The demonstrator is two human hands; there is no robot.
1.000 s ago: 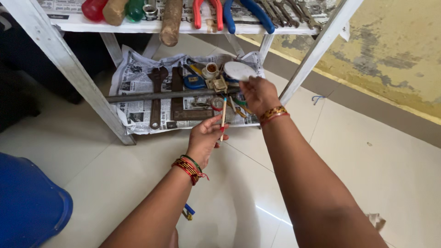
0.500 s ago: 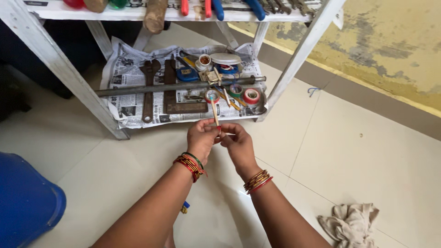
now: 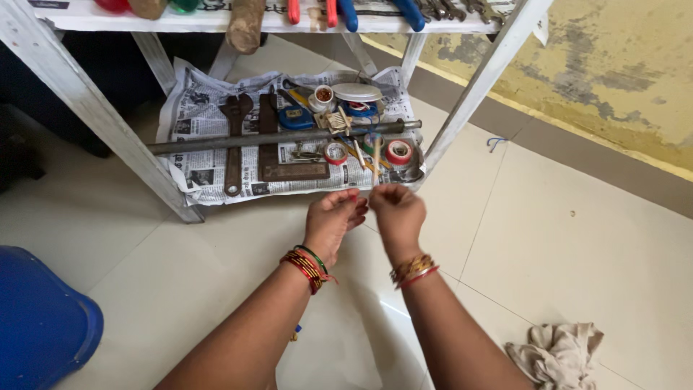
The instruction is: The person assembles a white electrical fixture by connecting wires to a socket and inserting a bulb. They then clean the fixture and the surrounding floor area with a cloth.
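My left hand (image 3: 333, 218) and my right hand (image 3: 396, 211) are side by side over the floor, in front of a newspaper (image 3: 195, 141) spread with tools. Both are closed on a thin stick-like tool (image 3: 376, 154) that points away from me toward the tape rolls. Its handle is hidden between my fingers. Bangles sit on both wrists. Just beyond my hands lie a red tape roll (image 3: 398, 152), a second tape roll (image 3: 335, 152) and a long metal bar (image 3: 274, 137).
A white shelf frame (image 3: 94, 115) stands over the newspaper, with wrenches (image 3: 234, 141), a flat file (image 3: 268, 137) and a white lid (image 3: 357, 92) below it. Pliers and hammers hang on the upper shelf. A blue bin (image 3: 40, 325) is at the left, a rag (image 3: 559, 350) at the right.
My right hand came back from the tools on the newspaper and joined my left hand on the thin tool. Both hands drew slightly toward me.
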